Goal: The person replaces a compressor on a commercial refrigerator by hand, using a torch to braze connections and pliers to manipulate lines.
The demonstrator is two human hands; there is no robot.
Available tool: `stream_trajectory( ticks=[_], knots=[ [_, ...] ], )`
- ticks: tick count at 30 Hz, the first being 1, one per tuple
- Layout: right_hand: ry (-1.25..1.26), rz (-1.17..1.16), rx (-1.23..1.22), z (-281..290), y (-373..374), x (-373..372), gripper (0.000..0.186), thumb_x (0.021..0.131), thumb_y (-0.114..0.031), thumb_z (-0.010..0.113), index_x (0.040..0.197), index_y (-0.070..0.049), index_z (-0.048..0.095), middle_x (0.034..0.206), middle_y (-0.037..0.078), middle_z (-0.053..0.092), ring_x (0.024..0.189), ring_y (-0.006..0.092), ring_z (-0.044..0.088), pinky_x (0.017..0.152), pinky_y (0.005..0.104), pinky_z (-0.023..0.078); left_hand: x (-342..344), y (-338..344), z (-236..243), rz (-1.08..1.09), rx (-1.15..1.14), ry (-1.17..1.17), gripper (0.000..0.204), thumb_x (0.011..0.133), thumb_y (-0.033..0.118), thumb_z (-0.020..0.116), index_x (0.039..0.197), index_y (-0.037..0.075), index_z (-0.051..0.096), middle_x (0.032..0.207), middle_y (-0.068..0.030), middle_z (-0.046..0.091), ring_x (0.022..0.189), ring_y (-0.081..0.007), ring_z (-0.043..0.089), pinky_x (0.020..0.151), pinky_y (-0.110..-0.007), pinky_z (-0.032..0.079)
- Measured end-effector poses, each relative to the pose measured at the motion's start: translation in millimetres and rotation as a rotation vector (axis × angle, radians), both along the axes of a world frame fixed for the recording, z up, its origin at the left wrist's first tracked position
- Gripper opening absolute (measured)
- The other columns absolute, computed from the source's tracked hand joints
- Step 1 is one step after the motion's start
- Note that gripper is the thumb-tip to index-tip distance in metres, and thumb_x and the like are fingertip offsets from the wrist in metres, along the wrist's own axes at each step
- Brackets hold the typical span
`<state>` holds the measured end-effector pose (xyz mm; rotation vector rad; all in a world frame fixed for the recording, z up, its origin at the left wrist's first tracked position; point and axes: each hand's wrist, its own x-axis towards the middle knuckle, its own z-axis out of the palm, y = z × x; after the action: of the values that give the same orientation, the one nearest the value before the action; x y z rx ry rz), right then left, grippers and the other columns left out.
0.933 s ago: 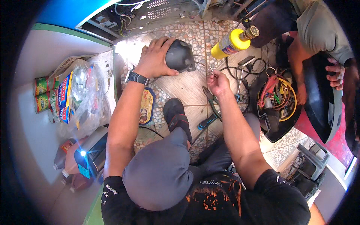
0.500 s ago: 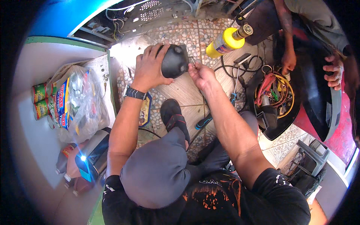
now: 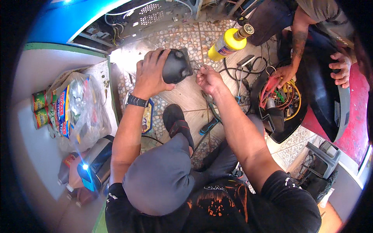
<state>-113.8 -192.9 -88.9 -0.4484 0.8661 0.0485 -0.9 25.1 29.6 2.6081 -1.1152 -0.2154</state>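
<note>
A black, dome-shaped compressor (image 3: 175, 68) sits on the floor ahead of me. Over its left side is spread my left hand (image 3: 150, 75), the thumb at its near edge and the fingers across its top. Just right of its flat rim, my right hand (image 3: 209, 79) is closed in a pinch. A thin metal piece (image 3: 200, 67) shows at those fingertips; its far end is too small to make out. Between my right forearm and my shoe lies a tool with a blue-and-black handle (image 3: 210, 126).
A yellow gas cylinder (image 3: 224, 46) stands beyond my right hand. Nearby lie a black cable (image 3: 229, 70) and a blue-handled screwdriver (image 3: 238, 99). Another person's hand (image 3: 286, 74) reaches into a black bin (image 3: 285, 136) of wires. Bagged goods (image 3: 85, 108) lie at left.
My right fingertips have drawn slightly away from the compressor's rim. My left hand keeps its hold. The other person's hand has moved left, onto the red wires in the bin.
</note>
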Motion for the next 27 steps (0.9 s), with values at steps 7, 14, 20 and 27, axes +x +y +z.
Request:
stream_trajectory(
  ticks=[7,14,20,27],
  knots=[
    [0.046,-0.202,0.051,-25.8,3.6,-56.7,0.060,0.103,-0.004,0.052,0.156,-0.018,0.028,0.095,0.007,0.055,0.077,0.0210,0.055,0.066,0.0338,0.051,4.5,-5.2,2.4,-0.009,0.078,-0.022,0.128,0.049,0.037,0.096,0.159,0.021,0.033,0.158,-0.0122,0.039,0.143,-0.0373,0.039,0.104,-0.059,0.039],
    [0.088,-0.115,0.024,-20.6,37.0,-33.9,0.051,0.107,-0.010,0.048,0.155,-0.023,0.034,0.103,0.010,0.054,0.079,0.0230,0.056,0.068,0.0345,0.053,11.2,-7.6,-4.8,0.016,0.160,-0.082,0.125,0.052,0.038,0.096,0.159,0.027,0.032,0.161,-0.0124,0.035,0.147,-0.0397,0.035,0.102,-0.063,0.038],
    [-0.209,-0.147,0.127,-37.6,35.0,-10.8,0.056,0.108,-0.011,0.048,0.157,-0.030,0.030,0.102,0.007,0.055,0.078,0.0211,0.053,0.068,0.0315,0.049,63.6,-10.4,-9.8,-0.054,0.085,0.012,0.124,0.053,0.042,0.094,0.159,0.028,0.031,0.160,-0.0138,0.038,0.145,-0.0412,0.037,0.107,-0.068,0.039],
    [-0.176,-0.159,0.183,-24.8,30.1,4.8,0.032,0.104,-0.010,0.055,0.134,-0.020,0.051,0.092,0.004,0.056,0.074,0.0169,0.049,0.064,0.0294,0.043,72.7,-11.4,-4.7,-0.064,0.119,0.054,0.125,0.052,0.042,0.094,0.160,0.027,0.031,0.161,-0.0152,0.037,0.147,-0.0394,0.037,0.111,-0.064,0.039]
  ],
)
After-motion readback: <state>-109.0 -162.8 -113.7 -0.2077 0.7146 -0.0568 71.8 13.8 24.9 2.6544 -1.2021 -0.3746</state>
